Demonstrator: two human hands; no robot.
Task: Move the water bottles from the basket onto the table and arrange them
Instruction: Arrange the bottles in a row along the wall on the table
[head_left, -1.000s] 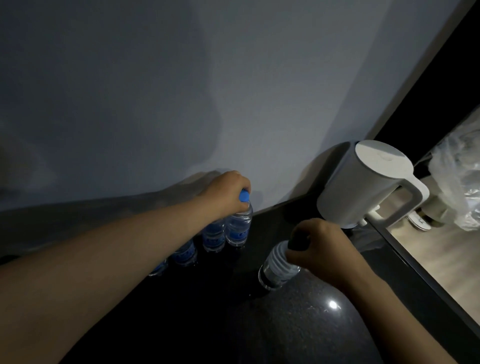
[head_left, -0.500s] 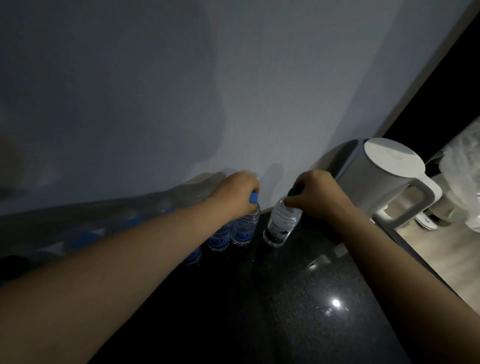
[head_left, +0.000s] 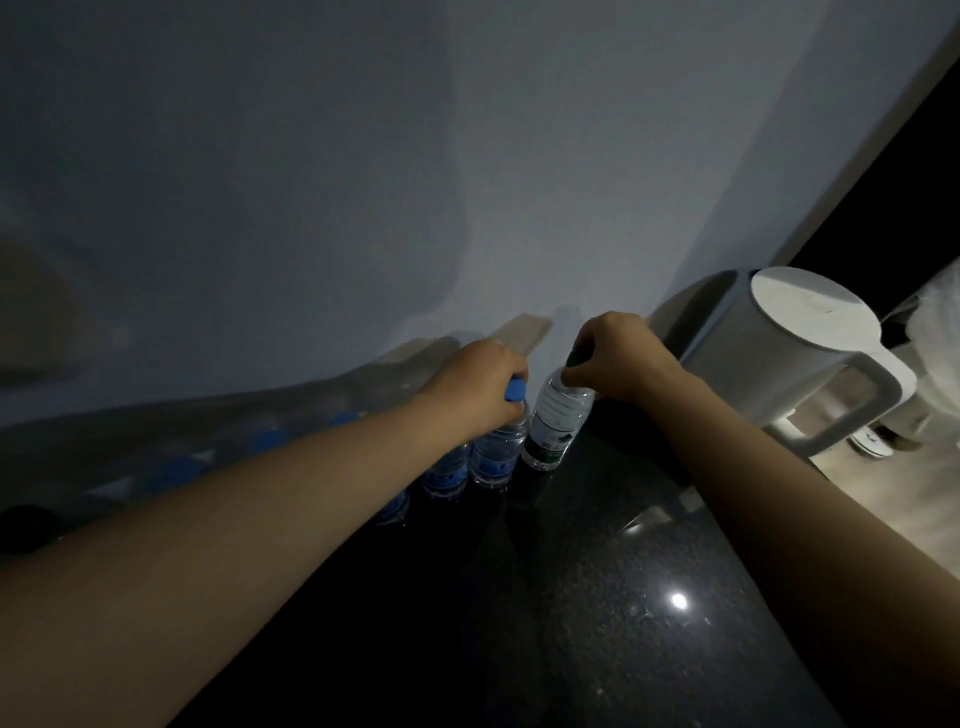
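A row of blue-capped water bottles stands along the wall on the dark table (head_left: 597, 623). My left hand (head_left: 475, 384) grips the top of the blue-capped bottle (head_left: 496, 457) at the row's right end. Right beside it stands a white-labelled bottle with a dark green cap (head_left: 556, 421), and my right hand (head_left: 615, 356) is closed on its cap. Both bottles are upright and nearly touching. My left forearm hides most of the other bottles (head_left: 447, 475). No basket is in view.
A white electric kettle (head_left: 800, 358) stands at the table's back right corner, close to my right hand. The grey wall (head_left: 467, 182) runs just behind the bottles. The table's right edge drops to a light floor (head_left: 893, 499).
My right hand carried the green-capped bottle from the front of the table back to the wall and set it beside the blue-capped one. The left hand stayed on its bottle.
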